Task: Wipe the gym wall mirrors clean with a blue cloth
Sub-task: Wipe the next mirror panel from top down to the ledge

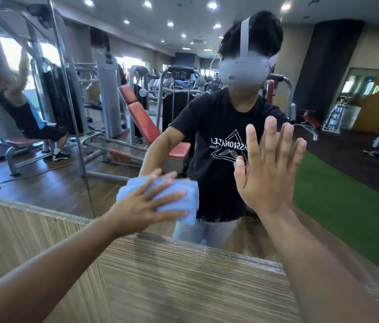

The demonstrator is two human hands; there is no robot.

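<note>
Our left hand point(142, 206) has its grip spread flat on the blue cloth point(172, 197), fingers wide, pushing the cloth against the mirror point(323, 141); it is pressing the cloth, not squeezing it; our right hand point(265, 169) is open with nothing in it, palm flat near the glass and fingers pointing up, and we cannot tell for sure if it touches.

The cloth is bunched into a thick pad, low on the mirror, just above the wooden wall panel point(183, 276) under the glass; a seam point(72, 113) to the left splits this mirror from the next one.

We think the step now is rubbing this low part of the glass; to do it well, we should keep the pad flat so lots of cloth touches, push evenly, and go side to side in rows that overlap a bit; we should go right down to the bottom edge, where dirt likes to hide; the bare right hand could leave finger marks, so we should lift it off or wipe that spot after.

Much of the mirror looks not yet done, as far as we can tell.
</note>
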